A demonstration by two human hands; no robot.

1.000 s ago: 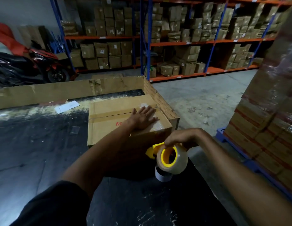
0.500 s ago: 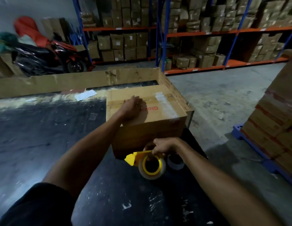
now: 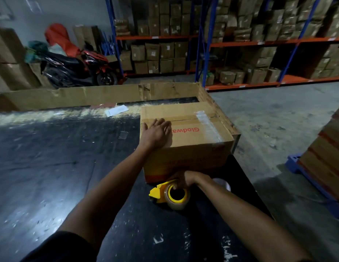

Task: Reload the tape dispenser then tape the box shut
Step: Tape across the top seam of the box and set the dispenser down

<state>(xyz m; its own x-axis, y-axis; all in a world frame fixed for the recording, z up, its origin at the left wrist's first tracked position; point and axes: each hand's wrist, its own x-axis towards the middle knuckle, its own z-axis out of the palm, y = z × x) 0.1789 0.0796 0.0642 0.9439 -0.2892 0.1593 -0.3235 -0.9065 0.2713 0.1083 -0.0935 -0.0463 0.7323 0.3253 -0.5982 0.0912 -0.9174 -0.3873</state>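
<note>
A brown cardboard box (image 3: pixel 193 148) with red lettering stands on the black table, flaps down, with a strip of clear tape (image 3: pixel 207 123) across the right part of its top. My left hand (image 3: pixel 156 132) lies flat on the top's left side, fingers spread. Low against the box's near face, my right hand (image 3: pixel 183 179) grips the yellow tape dispenser (image 3: pixel 169 193), which carries a clear tape roll. A second tape roll (image 3: pixel 222 184) lies on the table just right of that hand, partly hidden by my wrist.
The black table (image 3: pixel 60 167) is edged at the back and right by a low cardboard wall (image 3: pixel 100 96). A paper slip (image 3: pixel 116 110) lies near it. Stacked cartons on a blue pallet (image 3: pixel 312 178) stand right. Shelving and a scooter (image 3: pixel 76 67) are behind.
My right hand has lowered the dispenser from above the box's near edge to the bottom of its front face. My left hand slid left across the top. The view tilted and shifted.
</note>
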